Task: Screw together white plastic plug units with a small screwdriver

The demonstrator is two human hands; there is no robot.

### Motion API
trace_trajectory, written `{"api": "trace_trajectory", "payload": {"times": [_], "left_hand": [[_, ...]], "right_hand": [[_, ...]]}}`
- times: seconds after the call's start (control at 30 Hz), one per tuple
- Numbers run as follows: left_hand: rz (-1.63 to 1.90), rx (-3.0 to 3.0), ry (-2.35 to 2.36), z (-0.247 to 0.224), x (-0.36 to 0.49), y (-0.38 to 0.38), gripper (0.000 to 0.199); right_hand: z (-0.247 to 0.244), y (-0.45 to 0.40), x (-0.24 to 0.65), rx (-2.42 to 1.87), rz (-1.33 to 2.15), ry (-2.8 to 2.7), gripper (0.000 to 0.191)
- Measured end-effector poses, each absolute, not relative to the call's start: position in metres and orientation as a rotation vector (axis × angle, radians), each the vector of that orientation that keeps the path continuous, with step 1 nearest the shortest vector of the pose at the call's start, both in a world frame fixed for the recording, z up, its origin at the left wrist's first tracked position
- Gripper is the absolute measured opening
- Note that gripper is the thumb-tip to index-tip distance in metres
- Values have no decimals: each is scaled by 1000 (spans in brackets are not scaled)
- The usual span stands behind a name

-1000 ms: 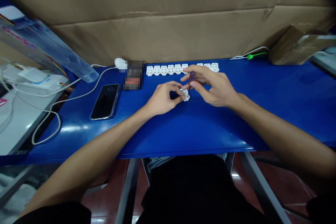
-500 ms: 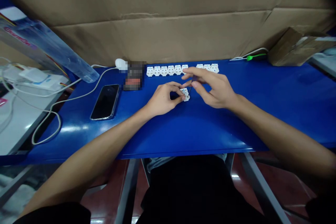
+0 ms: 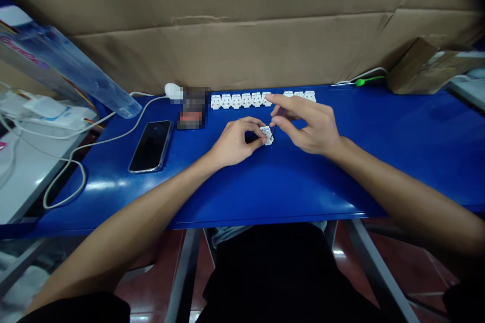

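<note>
My left hand (image 3: 239, 142) pinches a small white plastic block (image 3: 267, 133) with blue marks between thumb and fingers, low over the blue table. Over it, my right hand (image 3: 308, 123) is closed on a slim screwdriver (image 3: 272, 132); its thin dark shaft slants down to the block's right side. The fingers cover most of its handle, and the exact tip is too small to make out. Behind the hands stands a row of similar white blocks (image 3: 236, 101), with several more (image 3: 299, 95) partly hidden by my right hand.
On the blue table (image 3: 227, 197) a phone (image 3: 150, 146) lies to the left, beside a white cable (image 3: 85, 171). A blurred dark item (image 3: 192, 108) sits by the row. At the back right are a green-ended thin item (image 3: 359, 82) and a cardboard box (image 3: 419, 68).
The right-hand fingers have changed position around the screwdriver, with the thumb shifted slightly left and up. My left hand and the white block stay nearly in place.
</note>
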State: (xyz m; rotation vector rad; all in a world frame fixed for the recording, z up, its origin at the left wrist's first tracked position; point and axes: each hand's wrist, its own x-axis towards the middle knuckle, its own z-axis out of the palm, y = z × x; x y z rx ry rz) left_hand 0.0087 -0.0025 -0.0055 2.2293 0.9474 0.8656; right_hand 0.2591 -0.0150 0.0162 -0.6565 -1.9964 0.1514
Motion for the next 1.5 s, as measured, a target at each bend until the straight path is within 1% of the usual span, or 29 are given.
{"api": "trace_trajectory", "payload": {"times": [0.1,0.2,0.27,0.3,0.4,0.5,0.67,0.8,1.0,1.07,1.23,1.3,1.4,1.5], "left_hand": [[861,2232,958,-7,8,-1,9],[867,2232,967,-7,8,-1,9],[857,2232,967,-6,8,-1,9],[849,2232,969,-6,8,-2,9],[849,2234,977,-5,9,-3,9],[868,2225,976,-5,9,-3,9],[844,2216,993,-6,8,-1,10],[842,2211,990,-6,9,-1,10],[857,2214,985,-5,10,-2,10],[856,2220,981,-5,9,-2,10],[859,2218,968,-4,10,-3,10],[863,2201,958,-4,10,-4,10],[861,2183,958,-3,11,-4,9],[849,2192,962,-4,9,-2,9]], "right_hand": [[20,-19,261,-611,263,-2059,45],[23,-21,258,-607,300,-1990,34],[23,-21,255,-650,226,-1900,25],[22,-20,254,-674,175,-1861,23],[18,-14,254,-704,65,-1813,28],[15,-12,256,-684,59,-1876,36],[17,-16,260,-635,336,-2046,49],[21,-19,257,-579,407,-2026,44],[25,-22,250,-698,336,-1875,24],[24,-23,251,-727,318,-1859,24],[22,-20,258,-667,477,-2015,41],[22,-18,260,-640,566,-2044,40],[21,-15,260,-596,679,-2025,34],[21,-15,260,-614,725,-1997,30]]}}
